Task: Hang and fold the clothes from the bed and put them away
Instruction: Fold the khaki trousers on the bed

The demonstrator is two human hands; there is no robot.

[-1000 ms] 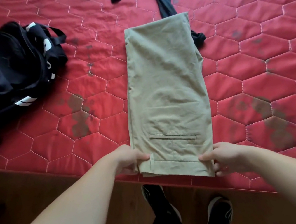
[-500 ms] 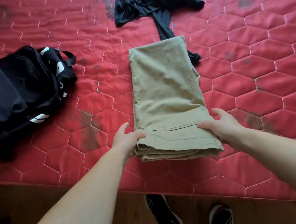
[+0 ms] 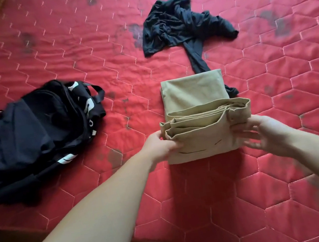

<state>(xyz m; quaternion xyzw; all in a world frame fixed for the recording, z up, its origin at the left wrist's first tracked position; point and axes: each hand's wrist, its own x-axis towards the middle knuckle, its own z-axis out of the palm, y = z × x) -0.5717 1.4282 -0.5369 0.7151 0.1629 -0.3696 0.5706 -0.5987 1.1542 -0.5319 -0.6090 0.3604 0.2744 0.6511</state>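
Khaki trousers [image 3: 192, 92] lie on the red quilted bed [image 3: 80, 49], folded lengthwise, with the near waist end rolled up into a thick upright fold [image 3: 204, 132]. My left hand [image 3: 161, 144] grips the left side of that fold. On the right side my right hand [image 3: 265, 133] holds it, fingers spread and blurred. A crumpled dark garment [image 3: 178, 23] lies beyond the trousers, one strip of it running under their far end.
A black jacket with white markings [image 3: 31, 137] is heaped on the bed at the left. The bed's near edge [image 3: 152, 241] runs across the bottom, with wooden floor below it and wood at the far left.
Both hands have carried the waist end of the trousers further up the bed, so the fold is thicker and stands upright. The flat part beyond it is shorter.
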